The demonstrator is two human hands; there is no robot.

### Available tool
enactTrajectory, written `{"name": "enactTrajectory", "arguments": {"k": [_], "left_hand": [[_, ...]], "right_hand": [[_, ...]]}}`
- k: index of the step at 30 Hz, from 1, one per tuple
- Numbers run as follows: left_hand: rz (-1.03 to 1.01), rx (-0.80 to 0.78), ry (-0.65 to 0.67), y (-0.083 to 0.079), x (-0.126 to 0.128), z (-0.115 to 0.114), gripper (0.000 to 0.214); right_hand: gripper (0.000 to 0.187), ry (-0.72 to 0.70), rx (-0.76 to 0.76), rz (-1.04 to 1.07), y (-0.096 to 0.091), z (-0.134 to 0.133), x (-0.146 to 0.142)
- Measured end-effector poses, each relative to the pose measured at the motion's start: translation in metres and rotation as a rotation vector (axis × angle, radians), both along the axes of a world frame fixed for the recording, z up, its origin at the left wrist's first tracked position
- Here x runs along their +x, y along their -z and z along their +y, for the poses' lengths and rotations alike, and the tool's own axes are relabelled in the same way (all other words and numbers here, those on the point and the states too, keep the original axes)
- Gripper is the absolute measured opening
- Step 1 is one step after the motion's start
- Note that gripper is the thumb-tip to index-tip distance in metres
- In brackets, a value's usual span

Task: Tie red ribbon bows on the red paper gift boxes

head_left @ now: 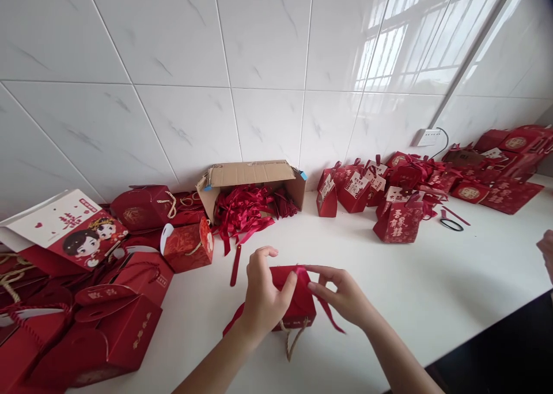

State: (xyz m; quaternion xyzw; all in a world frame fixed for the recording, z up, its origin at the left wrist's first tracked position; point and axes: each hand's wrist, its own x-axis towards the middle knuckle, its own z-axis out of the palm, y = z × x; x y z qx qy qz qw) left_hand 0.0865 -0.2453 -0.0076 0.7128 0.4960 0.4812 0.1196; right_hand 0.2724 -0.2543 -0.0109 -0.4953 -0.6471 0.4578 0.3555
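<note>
Presently, the grip of the left hand (268,293) is loose: its thumb rests on the ribbon (301,275) at the top of the red box (305,309), while the forefinger stands apart. At the right hand (339,291), thumb and forefinger are also by the ribbon, but I cannot tell whether they pinch it. The box is between both hands, on the desk (337,368); taking it as the clock centre, one ribbon end falls toward 4 o'clock and the rope handle (288,348) toward 6. In my opinion, this ribbon work needs a light thumb on the gathered place, an even pull and no twist; too much pressure could dent the box. Farther out, a carton (248,176) with loose ribbons (246,211) lies at 11 o'clock, small bags (355,191) stand at 1, and more red boxes (116,319) are at 9.
</note>
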Motion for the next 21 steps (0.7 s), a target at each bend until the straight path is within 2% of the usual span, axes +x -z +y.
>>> {"name": "enactTrajectory", "arguments": {"k": [3, 7, 11, 15, 16, 18, 21], "left_hand": [[0.039, -0.087, 0.084, -0.008, 0.0, -0.004, 0.036], [0.004, -0.327, 0.183, -0.013, -0.017, -0.004, 0.03], [-0.052, -0.556, 0.115, 0.002, -0.036, 0.001, 0.018], [-0.282, -0.879, 0.278, 0.016, -0.041, 0.006, 0.031], [-0.334, -0.901, 0.306, 0.016, -0.042, 0.006, 0.032], [-0.364, -0.833, 0.3, 0.01, -0.042, 0.006, 0.031], [-0.204, -0.652, 0.266, -0.011, -0.044, 0.004, 0.022]], "right_hand": [[0.026, -0.028, 0.072, 0.054, 0.005, 0.001, -0.021], [0.02, 0.1, 0.198, 0.086, 0.011, 0.001, -0.032], [0.021, 0.021, 0.176, 0.16, 0.013, 0.0, -0.03], [0.024, -0.032, 0.118, 0.191, 0.007, 0.0, -0.03], [0.023, -0.023, 0.115, 0.189, 0.005, 0.001, -0.031], [0.02, 0.024, 0.097, 0.172, 0.003, 0.002, -0.035], [0.017, 0.131, 0.035, 0.143, 0.002, 0.004, -0.043]]}}
